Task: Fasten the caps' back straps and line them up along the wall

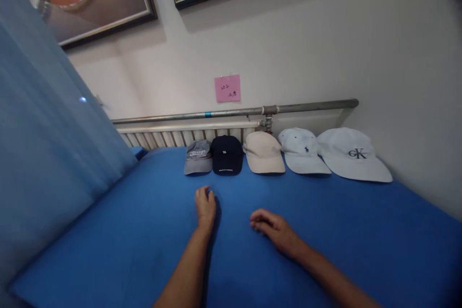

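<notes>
Several caps lie in a row at the far edge of a blue surface (pixel 361 231): a grey cap (pixel 198 156), a dark navy cap (pixel 226 155), a beige cap (pixel 264 152), a pale blue cap (pixel 302 150) and a white cap (pixel 352 154) with black letters. My left hand (pixel 205 206) rests on the blue surface just in front of the grey and navy caps, fingers curled down loosely, holding nothing. My right hand (pixel 272 228) lies palm down to its right, fingers bent, also holding nothing. Neither hand touches a cap.
A metal pipe (pixel 234 112) and a ribbed radiator (pixel 180 135) run along the wall behind the caps. A pink note (pixel 227 88) is stuck on the wall. A blue curtain (pixel 46 144) hangs at the left. Framed pictures (pixel 108 0) hang above.
</notes>
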`<state>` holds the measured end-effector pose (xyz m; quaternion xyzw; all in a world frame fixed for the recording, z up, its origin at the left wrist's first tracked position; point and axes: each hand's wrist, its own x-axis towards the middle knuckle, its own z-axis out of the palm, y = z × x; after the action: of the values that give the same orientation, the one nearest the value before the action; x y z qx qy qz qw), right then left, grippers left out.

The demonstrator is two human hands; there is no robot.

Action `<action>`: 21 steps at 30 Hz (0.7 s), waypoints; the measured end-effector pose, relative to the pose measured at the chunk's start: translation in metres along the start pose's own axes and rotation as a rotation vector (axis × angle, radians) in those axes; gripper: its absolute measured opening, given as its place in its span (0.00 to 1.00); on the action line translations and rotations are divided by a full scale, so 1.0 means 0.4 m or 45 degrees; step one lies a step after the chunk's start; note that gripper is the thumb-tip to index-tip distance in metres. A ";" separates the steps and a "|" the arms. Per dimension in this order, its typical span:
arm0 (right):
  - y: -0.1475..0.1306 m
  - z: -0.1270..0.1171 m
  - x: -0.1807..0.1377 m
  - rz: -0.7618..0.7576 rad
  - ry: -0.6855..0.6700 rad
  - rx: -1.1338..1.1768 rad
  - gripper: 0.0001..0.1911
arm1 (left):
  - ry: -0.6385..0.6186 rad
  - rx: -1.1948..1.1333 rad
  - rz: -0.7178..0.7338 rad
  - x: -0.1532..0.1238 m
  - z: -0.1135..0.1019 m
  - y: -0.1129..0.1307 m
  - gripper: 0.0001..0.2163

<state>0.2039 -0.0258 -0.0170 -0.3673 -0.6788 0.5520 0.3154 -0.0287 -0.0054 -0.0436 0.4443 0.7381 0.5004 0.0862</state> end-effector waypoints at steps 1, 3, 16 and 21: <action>0.004 -0.039 -0.005 0.026 0.086 -0.020 0.09 | -0.032 0.004 0.019 -0.017 0.013 0.020 0.10; 0.014 -0.112 -0.011 0.053 0.276 -0.028 0.12 | -0.106 0.007 0.054 -0.045 0.042 0.060 0.09; 0.055 -0.219 -0.003 0.110 0.626 -0.010 0.12 | -0.295 -0.162 0.005 -0.077 0.127 0.160 0.08; 0.048 -0.243 -0.001 0.044 0.836 -0.013 0.23 | -0.482 -0.446 0.020 -0.062 0.125 0.138 0.19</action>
<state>0.2879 0.0264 -0.0171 -0.5386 -0.5374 0.4060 0.5062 0.0460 0.0153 -0.0307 0.5142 0.6072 0.5293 0.2945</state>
